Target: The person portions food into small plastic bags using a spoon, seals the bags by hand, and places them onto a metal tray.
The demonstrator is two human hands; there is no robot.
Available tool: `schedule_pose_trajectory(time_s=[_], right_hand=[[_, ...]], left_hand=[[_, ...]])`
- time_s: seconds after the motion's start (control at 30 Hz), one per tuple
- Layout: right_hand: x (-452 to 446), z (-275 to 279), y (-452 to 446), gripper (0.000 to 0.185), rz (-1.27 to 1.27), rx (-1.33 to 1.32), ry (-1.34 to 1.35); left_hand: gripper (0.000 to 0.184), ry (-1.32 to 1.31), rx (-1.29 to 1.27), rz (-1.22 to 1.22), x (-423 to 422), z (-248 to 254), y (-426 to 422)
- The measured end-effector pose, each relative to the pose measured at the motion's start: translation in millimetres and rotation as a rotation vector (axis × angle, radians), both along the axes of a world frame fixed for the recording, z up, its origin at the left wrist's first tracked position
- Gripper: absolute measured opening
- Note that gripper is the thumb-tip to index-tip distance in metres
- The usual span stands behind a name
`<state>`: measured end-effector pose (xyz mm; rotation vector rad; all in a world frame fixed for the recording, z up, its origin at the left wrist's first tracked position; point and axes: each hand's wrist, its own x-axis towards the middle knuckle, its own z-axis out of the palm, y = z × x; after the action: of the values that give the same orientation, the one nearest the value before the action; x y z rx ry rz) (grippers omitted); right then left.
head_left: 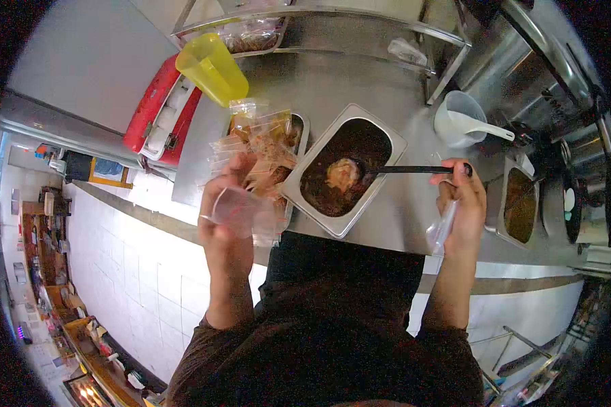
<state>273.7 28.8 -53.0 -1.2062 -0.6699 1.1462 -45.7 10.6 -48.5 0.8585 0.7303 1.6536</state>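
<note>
A steel pan (pixel 319 201) of dark sauce stands on the counter, and a light-coloured lump (pixel 343 174) lies in the sauce beside the ladle's end. My right hand (pixel 463 197) is closed around the black handle of the ladle (pixel 404 169), with a clear plastic bag (pixel 442 227) also against its palm. Left of the pan, my left hand (pixel 227 203) is closed on a small clear bag (pixel 244 211), blurred by motion. Just behind it, several filled zip bags (pixel 268 136) are heaped on a steel tray (pixel 303 129).
A yellow jug (pixel 214 68) stands at the back left by a red container (pixel 149 108) with white contents. At the right are a white jug (pixel 458 122), a pan of brown food (pixel 521 203) and large steel pots (pixel 495 54). A metal rack (pixel 360 12) spans the back.
</note>
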Motion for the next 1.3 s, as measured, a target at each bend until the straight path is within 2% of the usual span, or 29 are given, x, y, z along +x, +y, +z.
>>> schedule_pose_trajectory(time_s=[0.07,0.1,0.2,0.23,0.3,0.37,0.43,0.57,0.63,0.7,0.77,0.83,0.97,1.07,1.13,1.17,1.23,1.3], right_hand=[[11.6,-0.1,2.0,0.026,0.005,0.028,0.040],[13.4,3.5,4.3,0.027,0.005,0.050,0.082],[19.4,22.2,14.3,0.028,-0.034,0.065,0.036],[22.2,28.0,19.2,0.029,-0.018,0.095,0.021],[27.0,39.8,31.3,0.029,-0.042,0.108,-0.020],[35.9,50.8,43.2,0.028,0.047,0.135,0.031],[28.8,78.9,49.3,0.027,-0.004,0.105,0.011],[38.0,105.8,66.2,0.028,0.149,0.210,-0.053],[36.3,121.0,72.6,0.029,0.224,0.238,-0.109],[29.5,135.1,73.5,0.028,0.200,0.240,-0.110],[26.3,147.5,81.8,0.026,0.279,0.210,-0.210],[20.1,152.3,83.9,0.026,0.278,0.207,-0.236],[-3.8,165.6,77.5,0.027,0.278,0.274,-0.420],[-16.2,176.1,65.9,0.029,0.305,0.378,-0.529],[-23.4,184.7,51.7,0.027,0.316,0.535,-0.792],[-29.5,185.5,45.0,0.027,0.316,0.534,-0.793],[-40.7,185.6,30.6,0.023,0.285,0.718,-0.823],[-43.5,191.3,14.1,0.019,0.301,0.742,-0.902]], left_hand=[[0.070,0.455,0.075,0.142,-8.9,-0.7,0.0],[0.070,0.450,0.084,0.148,-8.1,1.7,1.5],[0.061,0.822,0.265,0.169,1.1,16.7,11.5],[0.061,0.814,0.274,0.175,4.9,22.9,15.3],[0.056,1.023,0.198,0.145,10.4,32.6,24.3],[0.052,1.070,0.247,0.198,13.2,37.9,35.5],[0.052,1.242,0.362,0.226,12.8,41.8,44.7],[0.051,1.198,0.363,0.181,17.5,39.6,58.1],[0.055,1.046,0.266,0.097,25.8,43.5,60.8],[0.055,1.065,0.302,0.123,30.0,41.4,62.8],[0.056,1.080,0.342,0.141,35.3,36.2,67.3],[0.058,0.897,0.351,0.118,40.0,29.7,72.1],[0.057,0.793,0.367,0.108,47.5,21.2,75.7],[0.057,0.770,0.314,0.111,52.1,24.6,73.1],[0.057,0.744,0.309,0.122,53.1,24.0,74.2],[0.057,0.743,0.309,0.122,54.0,25.0,73.8],[0.059,0.708,0.217,0.104,55.1,27.9,71.8],[0.060,0.672,0.173,0.055,54.2,27.6,70.0]])
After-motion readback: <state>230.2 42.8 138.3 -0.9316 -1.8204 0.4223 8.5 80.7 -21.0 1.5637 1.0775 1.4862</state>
